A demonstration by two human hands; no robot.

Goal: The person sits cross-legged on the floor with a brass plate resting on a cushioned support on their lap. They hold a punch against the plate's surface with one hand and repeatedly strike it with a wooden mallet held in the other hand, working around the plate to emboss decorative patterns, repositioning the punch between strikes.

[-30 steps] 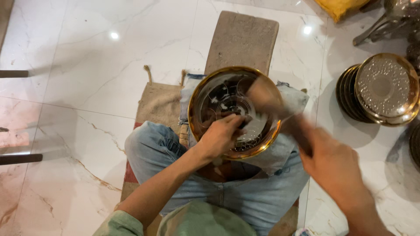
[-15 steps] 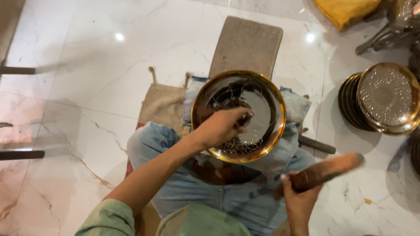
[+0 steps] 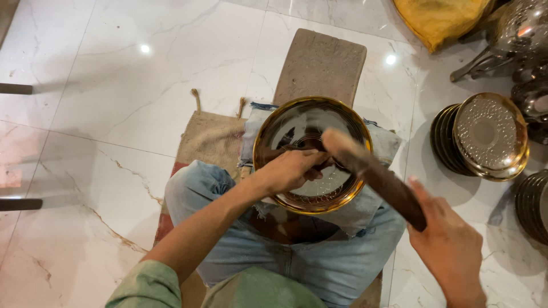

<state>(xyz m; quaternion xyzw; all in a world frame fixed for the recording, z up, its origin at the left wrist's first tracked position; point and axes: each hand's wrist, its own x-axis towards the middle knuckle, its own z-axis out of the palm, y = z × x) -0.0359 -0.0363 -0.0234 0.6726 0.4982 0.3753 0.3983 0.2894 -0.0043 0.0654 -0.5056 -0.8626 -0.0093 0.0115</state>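
Steady: left hand (image 3: 291, 170) fingers pinching small tool inside brass plate (image 3: 268, 137) at frame centre; right hand (image 3: 451, 245) fingers wrapped round wooden mallet (image 3: 374, 177); strike lightly, squarely.

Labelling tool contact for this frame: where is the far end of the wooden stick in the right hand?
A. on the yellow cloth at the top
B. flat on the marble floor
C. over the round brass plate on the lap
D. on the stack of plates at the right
C: the right hand grips the wooden stick at its near end, and its far tip lies over the brass plate, beside the left hand.
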